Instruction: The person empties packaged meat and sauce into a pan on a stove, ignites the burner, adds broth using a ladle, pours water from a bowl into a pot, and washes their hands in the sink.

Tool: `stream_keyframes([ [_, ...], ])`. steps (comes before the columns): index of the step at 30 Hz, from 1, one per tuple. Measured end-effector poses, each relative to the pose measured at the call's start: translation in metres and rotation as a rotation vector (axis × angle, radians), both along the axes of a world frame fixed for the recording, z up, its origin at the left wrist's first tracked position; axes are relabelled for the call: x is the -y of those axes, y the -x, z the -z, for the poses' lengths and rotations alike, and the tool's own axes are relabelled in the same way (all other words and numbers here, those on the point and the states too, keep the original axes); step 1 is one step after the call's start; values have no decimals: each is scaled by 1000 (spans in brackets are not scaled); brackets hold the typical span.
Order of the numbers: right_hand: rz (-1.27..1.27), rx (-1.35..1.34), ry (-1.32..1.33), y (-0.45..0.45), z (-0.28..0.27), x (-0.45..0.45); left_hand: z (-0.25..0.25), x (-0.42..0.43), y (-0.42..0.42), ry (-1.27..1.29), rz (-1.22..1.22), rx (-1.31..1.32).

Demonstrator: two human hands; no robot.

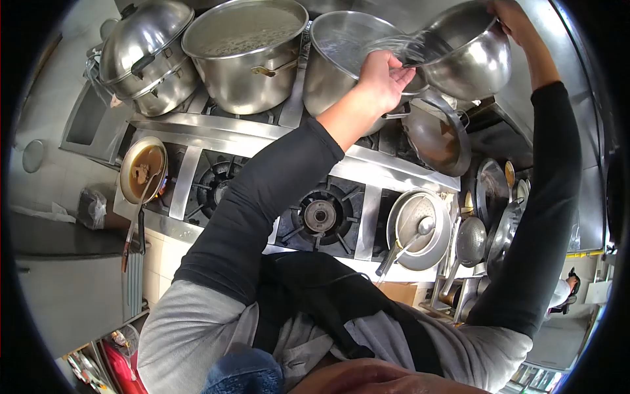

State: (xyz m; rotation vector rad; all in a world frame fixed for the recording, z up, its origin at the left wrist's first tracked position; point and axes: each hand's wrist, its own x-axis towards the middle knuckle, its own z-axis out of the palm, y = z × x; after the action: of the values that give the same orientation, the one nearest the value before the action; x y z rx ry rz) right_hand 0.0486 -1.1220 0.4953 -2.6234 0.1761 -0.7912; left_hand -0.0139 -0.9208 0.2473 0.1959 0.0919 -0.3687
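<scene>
My right hand [515, 20] grips the rim of a large steel mixing bowl [469, 69], which is tipped to the left. A clear stream of water [397, 47] runs over its lower lip into a tall steel stockpot [321, 82] at the back of the stove. At that lower lip, my left hand [386, 80] holds the bowl's edge, its fingertips partly hidden. Liquid also stands in a second big stockpot [239, 72], just left of the first.
A lidded steel pot [157, 52] stands at the back left. A small pan of brown liquid [141, 154] has a ladle in it. Bare burners [320, 217] lie in front. Stacked strainers and bowls [420, 259], a wok [436, 138] and hanging skimmers [470, 241] fill the right. Another person [564, 292] is at far right.
</scene>
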Motion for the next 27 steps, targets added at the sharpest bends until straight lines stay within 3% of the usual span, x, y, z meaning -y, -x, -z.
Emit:
stream_keyframes([
  [1, 42, -27, 134, 5, -1, -15, 0, 2, 0, 0, 1, 18],
  [4, 14, 46, 86, 0, 7, -36, -1, 5, 1, -31, 15, 67],
  [7, -56, 126, 246, -17, 18, -40, -2, -4, 13, -108, 62, 134],
  [10, -60, 291, 1216, -97, 35, 2, 10, -34, 42, -236, 142, 320],
  [12, -104, 458, 796, -103, 49, -6, 24, -73, 69, -361, 178, 480],
  [16, -172, 303, 566, -31, 54, -63, 54, -177, 157, -676, 51, 595],
  [20, -247, 386, 791, -10, 74, -83, 138, -293, 274, -966, -118, 185],
  [21, -255, 279, 792, 15, 69, -96, 165, -317, 312, -1056, -207, 21],
  [23, -243, 332, 735, 26, 79, -96, 205, -347, 396, -1061, -400, -336],
  [25, -194, 353, 636, 31, 87, -95, 230, -368, 467, -1174, -392, -465],
  [27, -92, 357, 498, 31, 86, -74, 262, -383, 520, -1075, -461, -663],
])
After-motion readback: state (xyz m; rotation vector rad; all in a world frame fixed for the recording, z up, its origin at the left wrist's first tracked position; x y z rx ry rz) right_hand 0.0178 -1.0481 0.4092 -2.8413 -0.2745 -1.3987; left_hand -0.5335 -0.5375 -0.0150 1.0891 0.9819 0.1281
